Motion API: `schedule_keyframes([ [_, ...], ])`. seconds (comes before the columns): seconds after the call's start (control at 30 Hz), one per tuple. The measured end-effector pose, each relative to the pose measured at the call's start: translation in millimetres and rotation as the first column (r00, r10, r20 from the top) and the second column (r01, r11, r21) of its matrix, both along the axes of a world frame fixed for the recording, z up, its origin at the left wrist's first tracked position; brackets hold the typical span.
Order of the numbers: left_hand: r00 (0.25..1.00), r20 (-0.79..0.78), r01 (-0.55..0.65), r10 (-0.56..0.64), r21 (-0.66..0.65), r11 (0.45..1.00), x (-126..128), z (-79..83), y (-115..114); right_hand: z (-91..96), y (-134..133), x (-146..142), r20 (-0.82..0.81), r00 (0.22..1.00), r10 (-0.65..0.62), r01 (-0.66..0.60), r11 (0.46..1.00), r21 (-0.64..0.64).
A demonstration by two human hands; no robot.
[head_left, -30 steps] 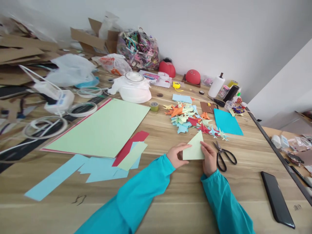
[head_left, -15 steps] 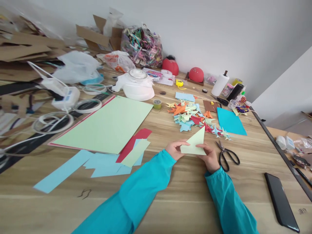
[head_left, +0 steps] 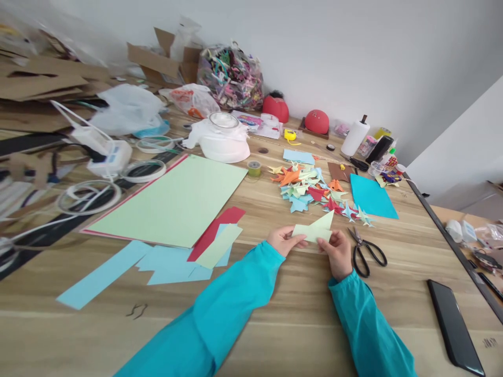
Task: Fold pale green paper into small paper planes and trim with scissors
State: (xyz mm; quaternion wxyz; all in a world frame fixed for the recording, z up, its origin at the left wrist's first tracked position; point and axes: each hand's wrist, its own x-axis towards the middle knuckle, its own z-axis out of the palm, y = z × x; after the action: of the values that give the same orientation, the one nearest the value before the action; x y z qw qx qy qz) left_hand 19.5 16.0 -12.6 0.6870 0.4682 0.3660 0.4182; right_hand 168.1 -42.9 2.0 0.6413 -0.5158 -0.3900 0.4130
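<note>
A folded piece of pale green paper (head_left: 315,231) is held between my two hands above the table. My left hand (head_left: 286,241) pinches its left end, thumb in front. At the opposite end, my right hand (head_left: 337,251) grips the lower right corner between thumb and fingers. One pointed flap of the paper sticks up to the right. Just beyond lies a heap of folded paper shapes (head_left: 310,188) in orange, red, green and blue. Black-handled scissors (head_left: 365,250) rest partly open to the right of my right hand.
Large green sheets (head_left: 168,204) lie left, with blue paper strips (head_left: 102,275) and a red piece (head_left: 218,230) in front. A turquoise sheet (head_left: 372,196) lies behind the scissors. A black phone (head_left: 454,324) is at near right. White cables (head_left: 88,196) coil at far left.
The paper's tall upright triangle has become a lower, wider shape with a slanted flap. Both thumbs have shifted on the paper, and the hands stay in nearly the same place.
</note>
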Motion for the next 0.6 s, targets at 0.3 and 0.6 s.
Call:
schedule_keyframes([
  [0.3, 0.998, 0.062, 0.016, -0.015, -0.022, 1.0, -1.2, 5.4, -3.7, -6.8, 1.4, 1.5, -0.015, 1.0, -0.024, 0.024, 0.999, -0.023],
  [0.6, 0.998, -0.004, 0.067, -0.067, -0.054, 0.996, 2.7, 3.5, -6.5, -1.1, -1.5, -4.4, -0.023, 1.0, 0.007, -0.008, 0.999, -0.035],
])
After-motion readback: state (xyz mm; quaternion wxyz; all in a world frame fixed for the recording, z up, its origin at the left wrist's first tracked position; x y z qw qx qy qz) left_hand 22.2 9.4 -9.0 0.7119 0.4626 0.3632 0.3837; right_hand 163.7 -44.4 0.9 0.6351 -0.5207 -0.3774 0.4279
